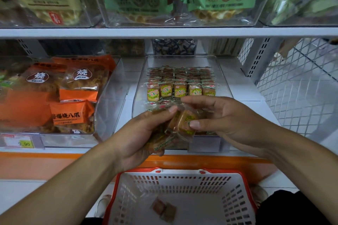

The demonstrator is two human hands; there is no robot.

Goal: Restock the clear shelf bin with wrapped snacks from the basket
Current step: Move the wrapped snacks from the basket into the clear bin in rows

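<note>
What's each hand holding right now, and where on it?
Left hand grips a bunch of wrapped snacks from below; right hand pinches one wrapped snack at its edge.

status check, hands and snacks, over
Left hand grips a bunch of wrapped snacks; right hand pinches one. Clear bin part filled. Two left in basket. Nothing blocking.

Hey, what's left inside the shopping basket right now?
Two wrapped snacks lie on the floor of the basket, left of centre. Its near end runs out of frame, so anything there can't be seen.
</note>
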